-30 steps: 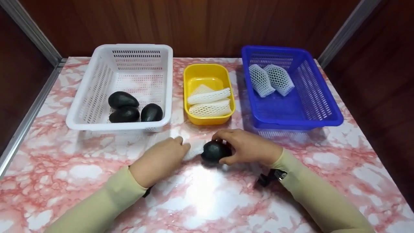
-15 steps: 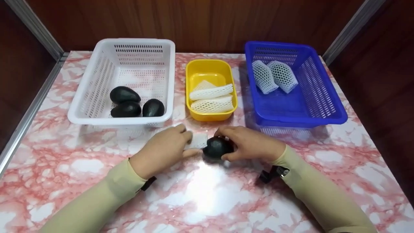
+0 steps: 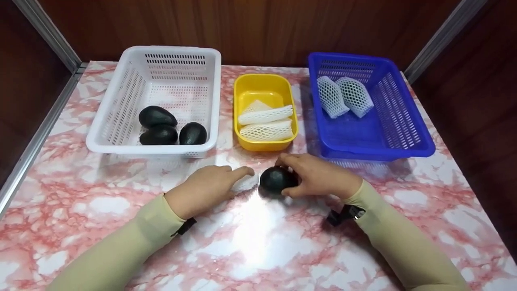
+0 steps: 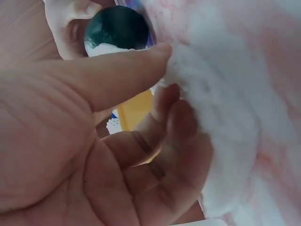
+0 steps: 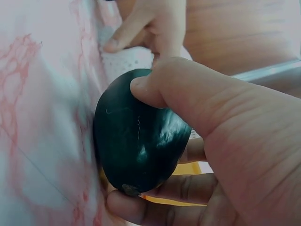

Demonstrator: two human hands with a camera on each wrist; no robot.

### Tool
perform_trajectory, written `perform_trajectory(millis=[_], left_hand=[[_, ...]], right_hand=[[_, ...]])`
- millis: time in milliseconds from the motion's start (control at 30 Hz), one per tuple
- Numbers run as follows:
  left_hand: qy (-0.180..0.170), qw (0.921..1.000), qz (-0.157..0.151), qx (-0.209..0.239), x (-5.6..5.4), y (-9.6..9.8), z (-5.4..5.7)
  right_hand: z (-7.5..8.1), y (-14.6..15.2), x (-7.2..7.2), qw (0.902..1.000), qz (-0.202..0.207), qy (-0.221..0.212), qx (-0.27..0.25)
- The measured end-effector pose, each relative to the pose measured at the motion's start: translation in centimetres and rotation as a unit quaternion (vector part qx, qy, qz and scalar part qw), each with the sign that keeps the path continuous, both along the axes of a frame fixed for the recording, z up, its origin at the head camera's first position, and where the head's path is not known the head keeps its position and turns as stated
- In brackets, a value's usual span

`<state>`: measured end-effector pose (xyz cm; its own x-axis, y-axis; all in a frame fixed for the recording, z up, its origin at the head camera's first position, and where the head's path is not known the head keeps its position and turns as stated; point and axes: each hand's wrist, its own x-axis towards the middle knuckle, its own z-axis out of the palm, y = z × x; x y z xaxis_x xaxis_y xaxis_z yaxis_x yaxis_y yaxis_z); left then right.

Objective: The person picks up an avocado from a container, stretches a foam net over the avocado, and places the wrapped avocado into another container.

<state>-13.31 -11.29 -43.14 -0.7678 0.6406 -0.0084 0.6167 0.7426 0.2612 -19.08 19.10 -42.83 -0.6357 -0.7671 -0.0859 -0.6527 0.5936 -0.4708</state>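
My right hand (image 3: pixel 323 178) grips a dark green avocado (image 3: pixel 274 180) just above or on the table, in front of the yellow box. The right wrist view shows my thumb on one side of this avocado (image 5: pixel 138 136) and fingers round the other. To the left of it, my left hand (image 3: pixel 206 186) pinches a white foam net sleeve (image 3: pixel 245 184) between thumb and fingertips. Close up in the left wrist view, the foam net (image 4: pixel 221 127) hangs past the fingers, its mouth towards the avocado. Whether the avocado's tip is inside the net is hard to tell.
At the back left stands a white basket (image 3: pixel 93 121) with 3 avocados. A yellow box (image 3: pixel 264 146) in the middle holds several foam nets (image 3: pixel 266 131). The blue basket (image 3: pixel 371 151) at the back right contains 2 net-wrapped avocados (image 3: pixel 355 97).
My left fingers have shifted their hold on the foam net, and the index finger now reaches out along it. The avocado in my right hand has moved slightly right.
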Motion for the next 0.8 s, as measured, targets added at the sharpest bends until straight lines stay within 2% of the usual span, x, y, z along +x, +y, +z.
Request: perform_trajectory(millis=[133,200,433,533,633,800], left_hand=[[0.025,0.9990,-0.032,-0.017,0.13,-0.34,0.38],[0.023,0.9988,-0.041,-0.016,0.07,-0.45,0.50],[-0.006,0.9995,-0.030,0.006,-0.31,-0.50,0.70],[-0.020,0.9996,-0.012,0.015,-0.38,-0.36,0.70],[-0.029,0.9988,0.020,0.036,-0.52,-0.22,0.50],[-0.004,0.9926,0.083,0.088,-0.56,-0.02,0.10]], right_hand=[[0.08,0.16,-0.15,0.9999,-0.009,-0.006,0.004],[0.08,0.21,-0.20,0.9999,-0.011,-0.008,0.007],[0.27,0.26,-0.35,0.9999,-0.010,-0.004,0.010],[0.29,0.26,-0.38,0.9999,-0.008,-0.001,0.013],[0.18,0.27,-0.31,0.9999,-0.007,0.000,0.014],[0.12,0.21,-0.15,0.9998,-0.010,-0.009,0.015]])
